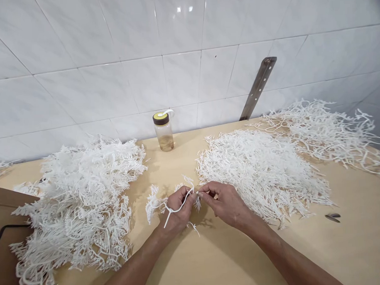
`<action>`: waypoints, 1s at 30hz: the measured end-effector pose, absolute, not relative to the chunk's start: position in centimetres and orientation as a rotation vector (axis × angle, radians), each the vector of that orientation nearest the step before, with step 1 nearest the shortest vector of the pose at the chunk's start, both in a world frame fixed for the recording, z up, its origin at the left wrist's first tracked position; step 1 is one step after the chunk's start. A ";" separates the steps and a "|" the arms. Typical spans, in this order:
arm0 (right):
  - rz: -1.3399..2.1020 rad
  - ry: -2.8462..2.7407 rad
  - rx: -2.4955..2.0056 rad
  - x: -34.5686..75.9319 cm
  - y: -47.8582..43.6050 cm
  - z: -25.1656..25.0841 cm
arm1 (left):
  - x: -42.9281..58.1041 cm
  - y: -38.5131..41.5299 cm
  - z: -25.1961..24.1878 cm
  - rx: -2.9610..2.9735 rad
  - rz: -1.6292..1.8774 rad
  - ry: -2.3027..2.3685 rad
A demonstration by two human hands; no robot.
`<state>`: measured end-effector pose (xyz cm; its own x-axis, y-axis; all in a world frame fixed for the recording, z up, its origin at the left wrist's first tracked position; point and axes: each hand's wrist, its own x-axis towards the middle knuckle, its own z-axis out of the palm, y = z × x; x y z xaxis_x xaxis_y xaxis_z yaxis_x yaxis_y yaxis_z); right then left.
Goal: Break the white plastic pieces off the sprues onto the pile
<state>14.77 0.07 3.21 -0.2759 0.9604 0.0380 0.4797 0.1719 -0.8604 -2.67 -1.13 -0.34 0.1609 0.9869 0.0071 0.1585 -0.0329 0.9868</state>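
Near the middle of the wooden table, my left hand (pixel 179 207) is closed around a white branching stem (pixel 180 208), which runs across its back and up past the fingertips. White feathery sprigs (pixel 153 204) stick out to the left of that hand. My right hand (pixel 225 200) pinches a small white sprig (pixel 197 200) at the fingertips, right beside the left thumb. The fingertips of both hands nearly meet, and they hide the exact joint between the pieces. Another small sprig tip shows below my left hand.
A big pile of white sprigs (pixel 82 196) lies left, another pile (pixel 262 169) right, and branching stems (pixel 329 131) far right. A bottle (pixel 164 133) stands near the tiled wall. Small dark thread snips (pixel 332 217) lie right; a brown box (pixel 8 223) is at the left edge.
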 end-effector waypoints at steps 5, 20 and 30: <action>1.031 -1.826 -1.431 14.7 -0.1 2.8 | -2.6 -1.2 0.2 1.509 1.003 1.253; 0.370 -2.156 -1.297 14.4 0.1 1.2 | -3.0 -1.4 1.7 1.661 0.753 1.268; 0.231 -1.715 -1.443 17.5 1.9 2.3 | -2.4 -1.4 0.8 1.367 1.056 1.266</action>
<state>17.46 1.90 2.31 0.0384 0.8744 0.4838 0.7149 0.3142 -0.6247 -2.43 -1.43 0.78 0.0873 0.9961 -0.0126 0.1660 -0.0021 0.9861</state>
